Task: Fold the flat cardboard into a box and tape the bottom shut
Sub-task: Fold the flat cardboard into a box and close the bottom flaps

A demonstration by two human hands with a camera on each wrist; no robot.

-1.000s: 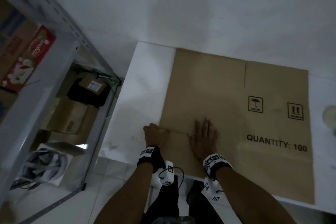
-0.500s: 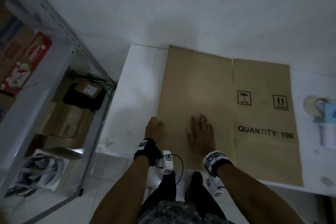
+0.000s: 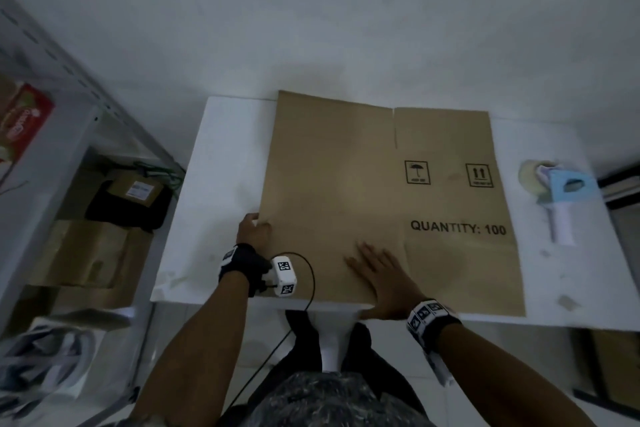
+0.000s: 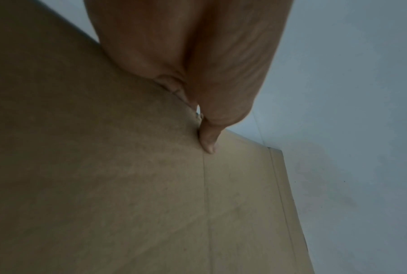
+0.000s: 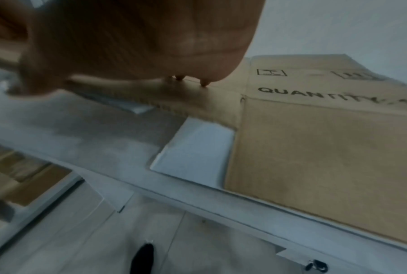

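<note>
**Flat cardboard on the white table, both hands at its near-left part**

On the far left we see a metal shelf rack (image 3: 69,87) holding brown boxes (image 3: 86,253) and a red printed carton (image 3: 24,121).

Next comes the white table (image 3: 221,163), pushed against a white wall. The flat cardboard (image 3: 346,184) lies spread on it, unfolded, covering most of the tabletop, its near edge close to the table's near edge.

Our left hand (image 3: 252,229) sits at the cardboard's left edge, fingers curled at that edge. From the left wrist view the thumb (image 4: 209,137) presses down on the sheet beside a crease line; we cannot tell whether the other fingers reach under the edge, so we cannot call it a true grip.

Our right hand (image 3: 377,274) lies palm down on the near-left panel, fingers spread and straight, holding nothing. In the right wrist view that near flap appears lifted a little off the table, with fingertips (image 5: 203,83) on its top face.

Further right the cardboard bears 2 handling symbols (image 3: 417,172) and the print "QUANTITY: 100" (image 3: 457,229).

At the far right a tape dispenser (image 3: 557,194) with a pale blue body rests on the table, apart from the cardboard.
</note>
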